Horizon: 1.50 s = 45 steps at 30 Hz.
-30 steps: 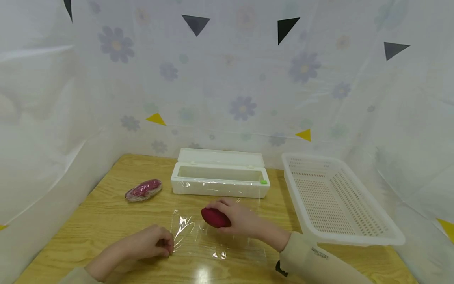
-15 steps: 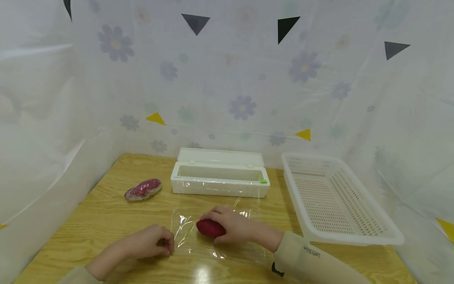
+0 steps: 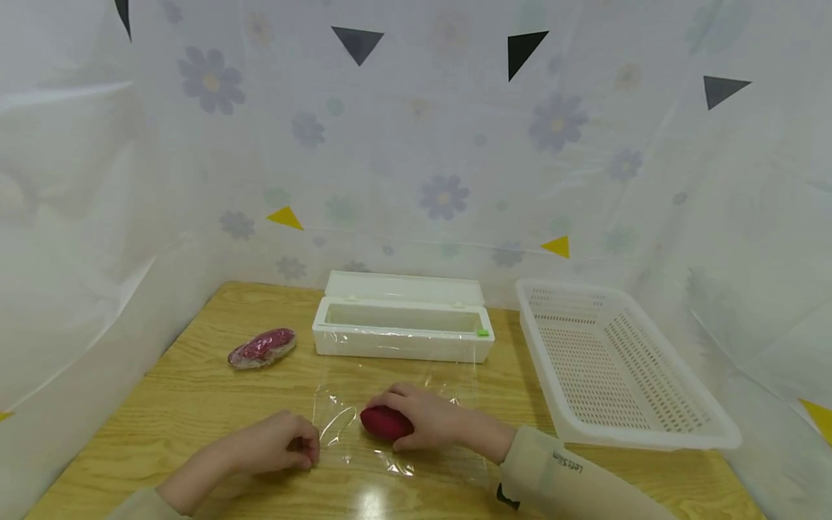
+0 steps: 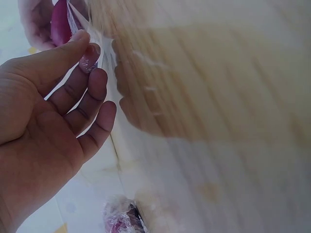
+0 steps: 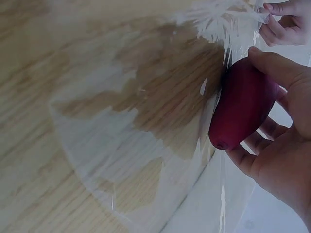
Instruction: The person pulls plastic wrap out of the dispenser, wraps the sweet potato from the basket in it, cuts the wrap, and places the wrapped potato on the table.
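My right hand point(image 3: 425, 419) grips a dark red sweet potato point(image 3: 383, 422) from its right end, thumb on the near side and fingers on the far side. The sweet potato is down at the clear cling film point(image 3: 338, 433), which stretches over the table in front of the white wrap dispenser point(image 3: 403, 345). At the film's left edge, my left hand point(image 3: 273, 440) pinches the film between thumb and index finger point(image 4: 90, 58), its other fingers loosely curled. In the right wrist view, the film is creased toward that left hand point(image 5: 286, 22).
A film-wrapped sweet potato point(image 3: 263, 348) lies at the left of the wooden table point(image 3: 188, 404). The dispenser's lid point(image 3: 403, 287) stands up at the back, a green cutter slider point(image 3: 483, 333) at its right end. On the right stands a white plastic basket point(image 3: 552, 383).
My right hand has brought the sweet potato toward me and slightly left, down onto the film. My left hand has stayed in place at the film's edge.
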Available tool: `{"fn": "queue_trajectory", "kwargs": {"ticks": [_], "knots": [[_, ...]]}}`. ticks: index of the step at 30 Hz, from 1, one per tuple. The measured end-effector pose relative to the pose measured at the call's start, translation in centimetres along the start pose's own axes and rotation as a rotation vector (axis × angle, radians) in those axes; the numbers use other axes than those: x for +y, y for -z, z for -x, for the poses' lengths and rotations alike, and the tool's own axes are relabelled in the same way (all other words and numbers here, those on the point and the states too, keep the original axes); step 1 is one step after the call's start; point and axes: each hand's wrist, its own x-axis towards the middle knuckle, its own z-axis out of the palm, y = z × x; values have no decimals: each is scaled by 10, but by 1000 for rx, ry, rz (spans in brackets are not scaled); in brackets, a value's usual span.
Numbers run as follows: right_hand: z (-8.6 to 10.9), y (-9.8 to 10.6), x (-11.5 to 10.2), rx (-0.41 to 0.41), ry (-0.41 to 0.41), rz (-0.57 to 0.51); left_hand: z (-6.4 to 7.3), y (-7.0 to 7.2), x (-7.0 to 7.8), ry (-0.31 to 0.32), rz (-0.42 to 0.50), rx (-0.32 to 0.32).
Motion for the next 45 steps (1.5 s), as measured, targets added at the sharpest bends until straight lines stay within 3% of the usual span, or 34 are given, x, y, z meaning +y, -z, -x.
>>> {"fn": "queue_trajectory", "kwargs": {"ticks": [11, 18, 26, 34, 41, 45], "knots": [[11, 7, 5, 39, -7, -15, 1, 0, -1, -24, -14, 0], [30, 15, 7, 116, 4, 94, 2, -1, -2, -18, -7, -4], [58, 25, 7, 246, 93, 190, 1, 0, 1, -6, 7, -10], [86, 26, 10, 203, 85, 192, 1, -1, -1, 12, 9, -11], [106, 14, 25, 257, 214, 238, 2, -1, 2, 9, 5, -5], [117, 7, 33, 238, 231, 233, 2, -1, 0, 6, 6, 2]]}}
